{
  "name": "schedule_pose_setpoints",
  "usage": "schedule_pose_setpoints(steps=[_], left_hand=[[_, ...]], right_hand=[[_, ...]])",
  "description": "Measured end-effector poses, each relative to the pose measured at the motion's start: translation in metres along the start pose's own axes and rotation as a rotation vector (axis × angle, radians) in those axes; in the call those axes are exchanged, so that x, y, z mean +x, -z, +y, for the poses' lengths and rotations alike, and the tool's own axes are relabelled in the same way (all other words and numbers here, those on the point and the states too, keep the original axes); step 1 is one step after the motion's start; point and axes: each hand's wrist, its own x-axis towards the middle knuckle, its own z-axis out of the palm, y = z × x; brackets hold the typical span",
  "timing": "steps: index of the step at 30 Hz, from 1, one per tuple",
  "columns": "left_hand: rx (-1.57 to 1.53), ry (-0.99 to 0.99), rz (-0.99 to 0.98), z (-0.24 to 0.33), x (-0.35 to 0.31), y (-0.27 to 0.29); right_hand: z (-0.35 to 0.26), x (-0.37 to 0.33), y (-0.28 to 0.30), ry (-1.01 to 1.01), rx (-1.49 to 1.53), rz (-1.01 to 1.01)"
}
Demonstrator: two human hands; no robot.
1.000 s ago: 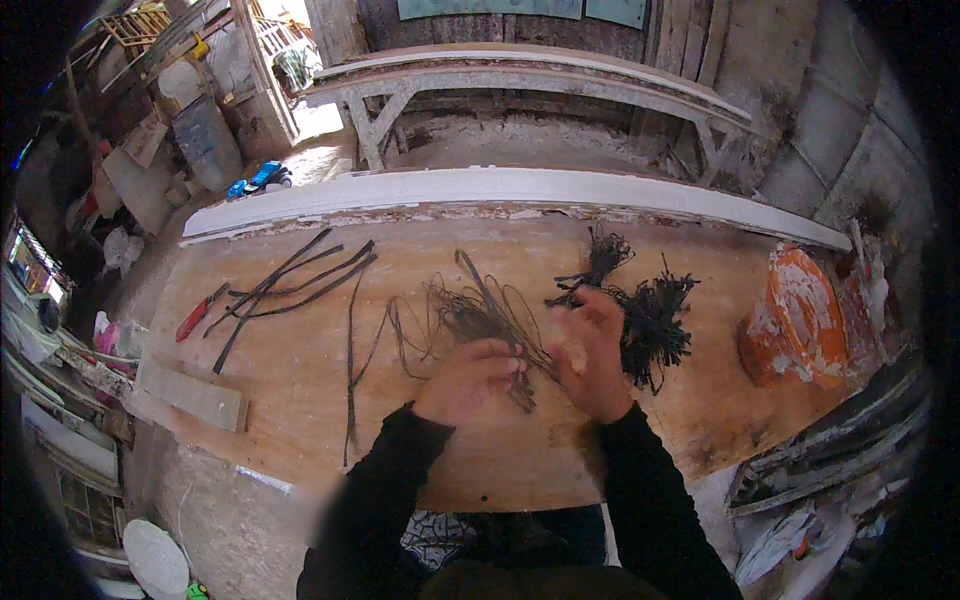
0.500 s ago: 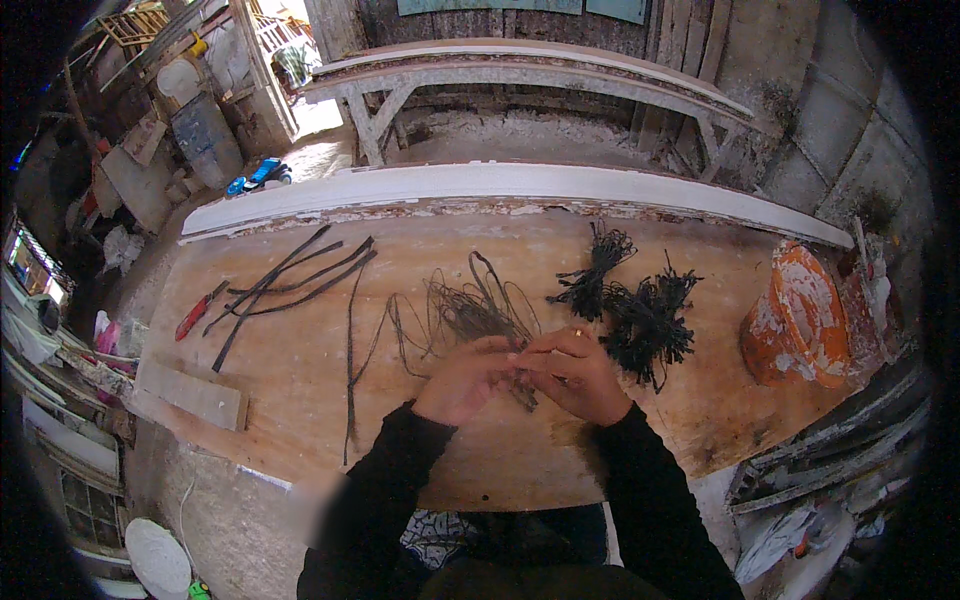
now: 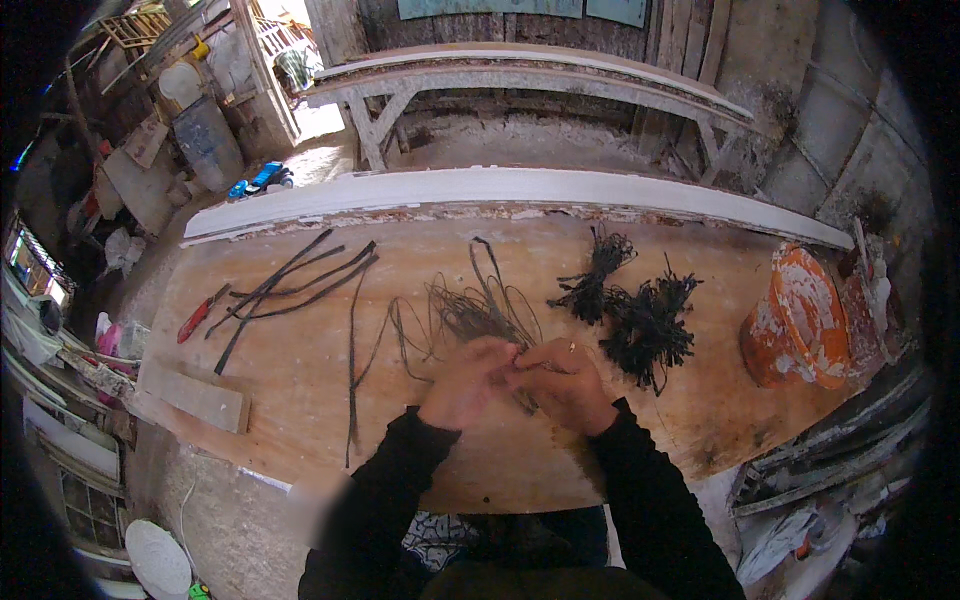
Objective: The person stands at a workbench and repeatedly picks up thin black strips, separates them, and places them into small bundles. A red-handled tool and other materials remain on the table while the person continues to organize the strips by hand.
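Close together over the middle of the table, my left hand (image 3: 467, 382) and my right hand (image 3: 570, 388) meet at the fingertips, closed on thin dark cord. A loose tangle of this cord (image 3: 468, 308) spreads just beyond the fingers, with loops trailing left. Short ends (image 3: 526, 402) poke out below the hands. The exact grip on the strands is hidden by the fingers. To the right of the tangle lie tied bundles of black cord, a smaller one (image 3: 597, 272) and a larger one (image 3: 650, 325).
Several dark flat strips (image 3: 290, 283) lie at left beside a red-handled tool (image 3: 203, 313). A wood block (image 3: 195, 398) sits at the table's (image 3: 540, 465) left edge. A paint-smeared orange bucket (image 3: 790, 320) stands at right. Along the far edge runs a long white board (image 3: 520, 188).
My right hand's fingers have curled in more tightly against the left fingertips. The cord tangle and the bundles stay in place.
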Motion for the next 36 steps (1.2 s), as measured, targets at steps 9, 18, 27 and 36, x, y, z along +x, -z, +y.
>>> schedule_pose_setpoints(steps=[9, 18, 27, 36], left_hand=[[0.046, -0.075, 0.013, 0.007, -0.004, -0.003], [0.12, -0.087, 0.049, 0.0, -0.001, 0.002], [0.233, -0.039, -0.086, 0.007, -0.005, 0.006], [0.289, -0.037, -0.118, 0.013, -0.003, 0.008]], right_hand=[[0.002, -0.001, -0.003, -0.08, 0.211, -0.018], [-0.003, -0.007, -0.012, -0.757, 0.753, 0.173], [-0.005, 0.0, -0.001, -0.004, 0.0, 0.057], [-0.002, -0.001, 0.003, -0.098, 0.1, -0.035]])
